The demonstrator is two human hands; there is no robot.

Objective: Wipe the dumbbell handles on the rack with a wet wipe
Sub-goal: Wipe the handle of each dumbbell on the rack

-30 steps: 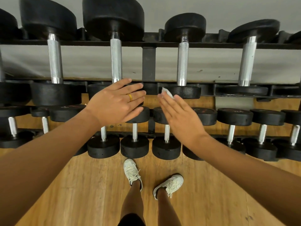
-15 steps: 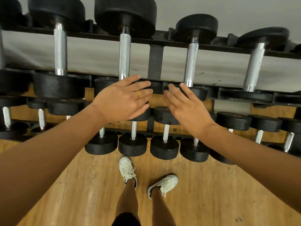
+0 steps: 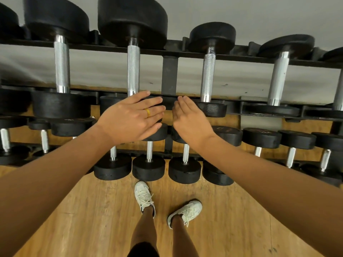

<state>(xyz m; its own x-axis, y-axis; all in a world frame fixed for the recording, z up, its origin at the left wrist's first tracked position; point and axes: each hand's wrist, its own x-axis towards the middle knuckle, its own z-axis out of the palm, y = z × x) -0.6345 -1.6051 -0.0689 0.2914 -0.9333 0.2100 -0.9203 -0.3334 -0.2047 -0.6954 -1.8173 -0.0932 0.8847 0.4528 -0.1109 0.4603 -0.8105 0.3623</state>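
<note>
1. The rack [image 3: 169,75] is black steel and crosses the upper half of the view in two tiers. Its upright post stands at 12 o'clock from the two hands.
2. On the upper tier lie four large dumbbells, each with a black round head at both ends. Their knurled dumbbell handles [image 3: 61,65] run toward the person.
3. The left hand [image 3: 133,117] is flat, palm down, with its fingers straight and slightly spread. It grips nothing and lies over the near head of the second dumbbell from the left. Whether it touches that head I cannot tell. That dumbbell's handle rises at 12 o'clock from its fingertips. A yellow ring [image 3: 147,112] sits on one finger.
4. The right hand [image 3: 189,119] is just beside the left, at its 3 o'clock, and turned edge-on. Its fingers are straight and together, and the third handle stands at its 1 o'clock. The thumb and palm are hidden, so I cannot tell whether it holds anything.
5. The wet wipe does not show. Whether it lies under the right palm cannot be told.
6. Smaller dumbbells [image 3: 148,167] fill the lower tier at 6 o'clock from the hands, and both forearms cover several of them.
7. The floor [image 3: 92,219] is of warm wooden boards. Two pale laced shoes [image 3: 143,197] stand on it at 6 o'clock, with bare legs above them.
8. A pale grey wall [image 3: 241,13] lies behind the rack at 12 o'clock, with a few dark scuffs low on it.
</note>
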